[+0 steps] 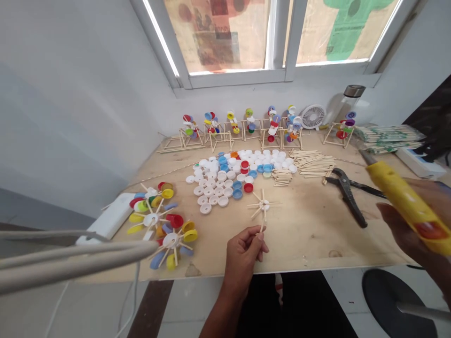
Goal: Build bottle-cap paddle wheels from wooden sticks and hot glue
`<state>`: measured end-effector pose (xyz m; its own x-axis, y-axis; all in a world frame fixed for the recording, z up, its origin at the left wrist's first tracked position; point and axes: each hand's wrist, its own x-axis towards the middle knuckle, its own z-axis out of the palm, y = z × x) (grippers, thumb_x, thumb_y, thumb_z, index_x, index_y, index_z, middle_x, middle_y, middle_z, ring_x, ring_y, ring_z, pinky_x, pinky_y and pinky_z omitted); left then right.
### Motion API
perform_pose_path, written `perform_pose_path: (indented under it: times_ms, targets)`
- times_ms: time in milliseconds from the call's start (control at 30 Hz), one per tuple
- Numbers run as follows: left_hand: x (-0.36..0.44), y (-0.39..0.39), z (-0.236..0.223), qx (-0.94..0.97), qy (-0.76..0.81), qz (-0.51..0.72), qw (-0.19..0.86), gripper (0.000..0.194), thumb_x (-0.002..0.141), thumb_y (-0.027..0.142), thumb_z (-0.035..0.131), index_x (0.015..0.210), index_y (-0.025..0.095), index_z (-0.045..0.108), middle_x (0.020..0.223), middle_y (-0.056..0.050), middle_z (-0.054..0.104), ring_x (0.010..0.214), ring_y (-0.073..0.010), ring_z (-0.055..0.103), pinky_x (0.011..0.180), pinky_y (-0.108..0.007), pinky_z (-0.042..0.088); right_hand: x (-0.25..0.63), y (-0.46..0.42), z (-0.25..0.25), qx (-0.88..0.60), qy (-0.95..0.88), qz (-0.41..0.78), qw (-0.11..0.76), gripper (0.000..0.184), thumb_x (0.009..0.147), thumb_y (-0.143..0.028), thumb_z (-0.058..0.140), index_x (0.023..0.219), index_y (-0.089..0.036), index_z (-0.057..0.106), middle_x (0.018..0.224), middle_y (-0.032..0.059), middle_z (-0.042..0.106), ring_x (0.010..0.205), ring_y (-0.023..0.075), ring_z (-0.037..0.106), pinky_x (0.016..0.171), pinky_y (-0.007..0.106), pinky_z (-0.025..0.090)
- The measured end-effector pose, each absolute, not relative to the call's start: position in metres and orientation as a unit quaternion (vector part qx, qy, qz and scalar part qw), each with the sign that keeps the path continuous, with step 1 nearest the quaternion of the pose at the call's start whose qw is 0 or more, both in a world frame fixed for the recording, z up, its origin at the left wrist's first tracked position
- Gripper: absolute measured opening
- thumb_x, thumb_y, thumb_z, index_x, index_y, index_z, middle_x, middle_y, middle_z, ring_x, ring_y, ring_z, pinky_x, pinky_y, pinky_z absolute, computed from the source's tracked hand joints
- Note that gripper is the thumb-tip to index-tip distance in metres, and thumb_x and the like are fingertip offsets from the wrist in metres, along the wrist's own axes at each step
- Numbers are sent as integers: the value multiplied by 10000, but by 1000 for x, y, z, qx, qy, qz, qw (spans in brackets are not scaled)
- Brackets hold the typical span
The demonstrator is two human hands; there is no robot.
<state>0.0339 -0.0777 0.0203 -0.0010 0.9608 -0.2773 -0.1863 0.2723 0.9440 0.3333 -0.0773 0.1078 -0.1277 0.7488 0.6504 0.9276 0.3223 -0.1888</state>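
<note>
My left hand pinches the end of a thin wooden stick over the plywood table. That stick runs up to a white bottle cap with several wooden sticks radiating from it like spokes. My right hand, at the right edge, is wrapped around a yellow hot glue gun with its nozzle pointing up and left. The gun hangs above the table's right side, close to a pair of black-handled pliers. Part of the gun's rear runs out of view.
A heap of white and coloured bottle caps lies mid-table beside bundled wooden sticks. Cap pinwheels lie at the left. Several stick-framed cap models line the back, near a small white fan. A grey tube crosses the lower left foreground.
</note>
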Motion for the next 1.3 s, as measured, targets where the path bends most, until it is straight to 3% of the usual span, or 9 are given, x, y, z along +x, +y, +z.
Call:
perform_pose_path:
  times_ms: [133,300,467,667,900,1033,1167,1300]
  targets:
    - [34,-78,21,373,521,475,603,331,679,368,681,893,116,696,512,5,581,421,-67,415,435,-193,331,377,-64,67,-518,-774,-230,284,249,831,-324,593,1037,-186,575,1042,140,645,957,221,596,765,346,422]
    - [34,-79,20,381,523,474,597,335,688,369,676,899,109,691,519,3,579,427,-74,418,433,-200,335,415,-62,35,-556,-767,-257,192,270,920,-313,421,1072,-146,570,1039,163,642,937,253,568,755,389,376]
    - [35,-79,18,389,527,470,592,324,710,361,660,913,109,675,526,12,577,431,-66,414,436,-190,329,418,-60,29,-587,-746,-296,101,374,922,-339,293,1103,-120,536,1074,164,621,989,307,517,756,410,375]
    - [34,-77,16,395,520,472,592,360,694,402,671,908,113,671,517,8,581,422,-69,422,426,-191,336,415,-45,34,-619,-742,-255,43,336,840,-284,384,1103,-143,539,1092,145,617,1039,307,499,802,415,383]
    - [34,-79,18,392,515,474,597,327,703,374,665,908,119,671,537,6,595,436,-73,444,448,-197,357,436,-37,22,-631,-753,-186,10,391,851,-279,387,1183,-127,526,1216,177,566,1127,300,462,881,407,357]
    - [33,-78,20,384,513,476,602,323,715,364,658,922,116,668,560,-2,612,449,-80,461,469,-208,371,442,-45,28,-629,-752,-185,66,468,813,-384,465,1223,-164,514,1253,182,547,1136,315,472,904,434,351]
    - [35,-78,24,369,501,477,620,310,732,347,650,932,110,656,603,-23,641,467,-82,473,490,-213,371,392,-67,51,-615,-734,-167,236,381,843,-354,438,1159,-176,554,1119,168,617,1070,272,540,936,401,388]
    - [42,-83,28,354,473,484,646,261,756,327,639,908,116,629,644,-38,663,488,-84,485,513,-216,377,297,-87,61,-604,-700,50,379,192,854,-313,525,1006,-250,622,990,66,668,944,187,613,841,314,467]
